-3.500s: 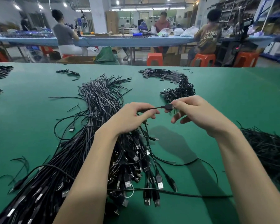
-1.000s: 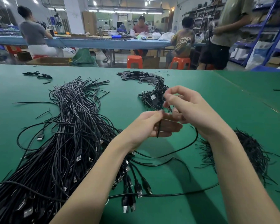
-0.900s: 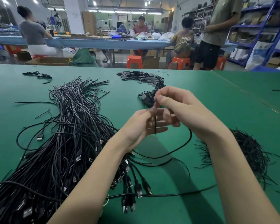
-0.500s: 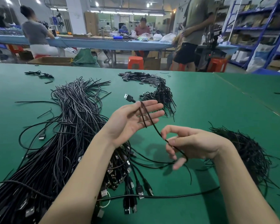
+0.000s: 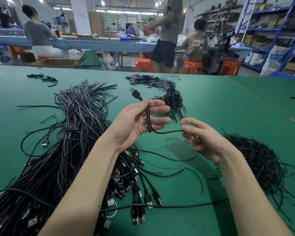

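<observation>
1. Black cable (image 5: 149,119) in two side-by-side strands across the straight, slightly spread fingers of the left hand (image 5: 136,121), palm up above the green table (image 5: 228,103). USB plug (image 5: 134,94) sticking out at 11 o'clock from the fingertips. Seemingly pinned there under the thumb, though hard to tell for sure.
2. Right hand (image 5: 205,142) at 4 o'clock of the left, blurred with motion, fingers curled, pinching the same cable between thumb and forefinger at the end of the short stretch coming off the left palm.
3. Half a second back: right hand lower, out at 5 o'clock, with a long slack bend of cable sagging between the hands. Now up and in close, slack gone, only a short span left between the two.
4. One second back: hands touching, cable pressed between them. Since then parted, swung round and closing again, so likely one more turn going onto the left fingers.
5. For the work: coiling under way, not yet done. Rest of the cable's length apparently trailing from under the right hand toward 6 o'clock over the table, so probably more turns before any tying.
6. Nearby: loose cable bundle (image 5: 78,133) at 8 o'clock, heap of thin black strands (image 5: 262,164) at 4 o'clock beyond the right wrist, dark tangle of small bundles (image 5: 173,99) at 1 o'clock, just behind the left fingertips.
</observation>
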### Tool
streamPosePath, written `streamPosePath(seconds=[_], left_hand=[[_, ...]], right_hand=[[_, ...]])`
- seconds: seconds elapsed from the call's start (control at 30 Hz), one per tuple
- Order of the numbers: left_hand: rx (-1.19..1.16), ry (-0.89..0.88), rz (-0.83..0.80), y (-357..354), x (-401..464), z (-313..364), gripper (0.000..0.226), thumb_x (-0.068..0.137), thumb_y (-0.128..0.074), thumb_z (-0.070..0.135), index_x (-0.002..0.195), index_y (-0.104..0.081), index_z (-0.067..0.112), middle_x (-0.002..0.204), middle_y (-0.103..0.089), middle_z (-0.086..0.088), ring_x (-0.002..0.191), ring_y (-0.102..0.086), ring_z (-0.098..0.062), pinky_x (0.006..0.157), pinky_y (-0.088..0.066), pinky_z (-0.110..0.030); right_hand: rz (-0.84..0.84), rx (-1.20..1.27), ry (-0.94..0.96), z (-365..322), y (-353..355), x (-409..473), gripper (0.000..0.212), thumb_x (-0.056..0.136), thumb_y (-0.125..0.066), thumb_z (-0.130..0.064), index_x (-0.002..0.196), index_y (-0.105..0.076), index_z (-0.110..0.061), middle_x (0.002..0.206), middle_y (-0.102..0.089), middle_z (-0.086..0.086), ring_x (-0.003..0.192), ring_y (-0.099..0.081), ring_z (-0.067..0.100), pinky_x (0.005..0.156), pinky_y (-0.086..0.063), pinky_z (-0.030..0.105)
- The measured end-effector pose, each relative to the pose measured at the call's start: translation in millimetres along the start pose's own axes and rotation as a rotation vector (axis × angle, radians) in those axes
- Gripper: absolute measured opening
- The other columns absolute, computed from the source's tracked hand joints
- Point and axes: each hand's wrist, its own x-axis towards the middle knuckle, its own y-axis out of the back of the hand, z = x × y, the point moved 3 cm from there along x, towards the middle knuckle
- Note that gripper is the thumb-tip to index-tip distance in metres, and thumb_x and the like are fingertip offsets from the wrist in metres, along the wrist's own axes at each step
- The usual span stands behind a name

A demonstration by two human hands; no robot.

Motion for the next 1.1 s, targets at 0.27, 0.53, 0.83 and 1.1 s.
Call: streamPosePath(seconds=[0.27,0.53,0.83,1.1], left_hand=[[0.426,0.18,-0.113,-20,0,-21,0.041,0.11,-0.03,0.028,0.116,-0.065,0.007,0.111,-0.075,-0.009,0.103,-0.072,-0.027,0.087,-0.058,-0.029],[0.048,0.047,0.199,-19,8,-13,0.044,0.11,-0.026,0.027,0.114,-0.066,0.008,0.1,-0.077,-0.002,0.09,-0.073,-0.013,0.069,-0.057,-0.02],[-0.199,0.047,0.206,-19,7,-1,0.041,0.109,-0.029,0.024,0.109,-0.067,0.008,0.107,-0.076,-0.005,0.093,-0.074,-0.018,0.067,-0.057,-0.021],[-0.378,0.049,0.316,-6,7,-2,0.036,0.109,-0.03,0.022,0.109,-0.062,0.008,0.084,-0.073,0.004,0.088,-0.074,-0.017,0.074,-0.057,-0.023]], right_hand=[[0.044,0.242,0.098,-49,-34,-10,0.014,0.102,-0.045,-0.008,0.108,-0.057,-0.014,0.082,-0.069,0.006,0.046,-0.045,0.005,0.033,-0.028,0.011],[-0.531,0.057,0.06,-32,-64,-20,0.011,0.1,-0.048,-0.006,0.094,-0.056,-0.011,0.09,-0.062,0.009,0.072,-0.062,0.018,0.078,-0.06,0.041],[-0.541,0.183,-0.215,23,-27,-14,0.022,0.094,-0.056,-0.008,0.111,-0.043,-0.014,0.071,-0.056,0.008,0.05,-0.058,0.013,0.039,-0.045,0.013],[-0.668,0.195,-0.161,26,-21,-13,0.025,0.096,-0.063,-0.035,0.092,-0.052,-0.012,0.05,-0.038,-0.006,0.036,-0.035,0.001,0.035,-0.028,0.009]])
